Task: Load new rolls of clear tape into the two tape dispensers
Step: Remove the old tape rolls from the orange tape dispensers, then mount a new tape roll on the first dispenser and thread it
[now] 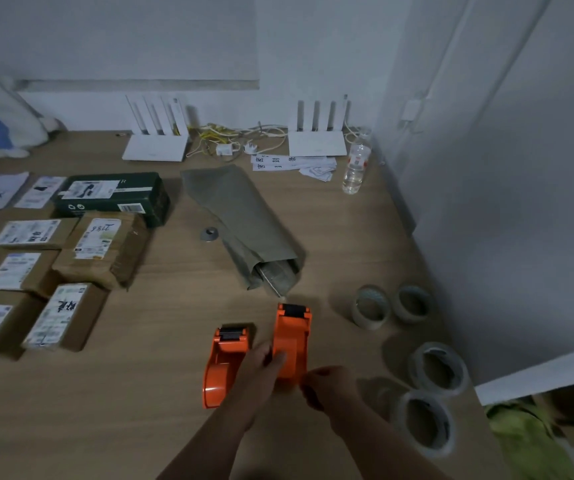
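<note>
Two orange tape dispensers lie side by side on the wooden table. My left hand (261, 372) and my right hand (327, 386) both grip the rear of the right dispenser (292, 334). The left dispenser (225, 362) sits just to the left of my left hand, untouched. Two larger clear tape rolls (437, 368) (424, 422) lie flat to the right of my hands. Two smaller rolls (370, 306) (411, 303) stand farther back on the right.
Several labelled cardboard parcels (64, 317) and a dark green box (112, 195) fill the left side. A grey-green mailer bag (244, 223) lies in the middle, a small metal disc (210, 233) beside it. Two white routers (155, 147), cables and a water bottle (356, 168) stand at the back. A white wall borders the right.
</note>
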{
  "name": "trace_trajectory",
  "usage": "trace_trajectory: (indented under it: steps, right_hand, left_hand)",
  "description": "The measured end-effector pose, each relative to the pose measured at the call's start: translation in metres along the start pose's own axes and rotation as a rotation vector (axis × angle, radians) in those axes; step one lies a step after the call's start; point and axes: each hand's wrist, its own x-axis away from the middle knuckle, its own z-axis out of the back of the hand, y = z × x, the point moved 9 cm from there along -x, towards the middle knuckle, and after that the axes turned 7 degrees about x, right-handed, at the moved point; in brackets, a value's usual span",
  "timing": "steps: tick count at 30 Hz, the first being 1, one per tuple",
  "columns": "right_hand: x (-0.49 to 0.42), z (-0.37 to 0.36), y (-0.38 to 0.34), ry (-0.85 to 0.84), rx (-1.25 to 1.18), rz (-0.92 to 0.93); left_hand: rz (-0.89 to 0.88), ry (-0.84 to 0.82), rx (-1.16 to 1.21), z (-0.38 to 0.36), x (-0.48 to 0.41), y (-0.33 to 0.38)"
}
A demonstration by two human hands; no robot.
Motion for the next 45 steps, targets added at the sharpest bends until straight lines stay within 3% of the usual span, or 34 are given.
trace_trajectory:
  steps: [11, 18, 27, 33, 39, 45]
  right_hand:
    - [0.003, -0.001, 0.021, 0.046, 0.048, -0.076]
    - [0.002, 0.001, 0.030, 0.083, 0.027, -0.053]
    - [0.011, 0.023, 0.023, 0.164, 0.144, -0.017]
    - [0.022, 0.045, -0.003, 0.166, -0.090, 0.085]
    - [0.037, 0.077, -0.017, 0.219, -0.217, 0.164]
    - [0.051, 0.130, -0.022, 0.381, 0.027, 0.242]
  left_hand:
    - [0.086, 0.079, -0.078, 0.002, 0.011, -0.034]
    - [0.122, 0.019, -0.224, 0.001, 0.007, -0.051]
    - [0.126, 0.047, -0.282, -0.001, 0.015, -0.032]
    - [-0.031, 0.166, -0.168, 0.014, 0.015, -0.009]
    - [-0.257, 0.089, -0.158, -0.022, 0.012, 0.034]
    - [-0.211, -0.133, -0.107, -0.080, 0.011, 0.034]
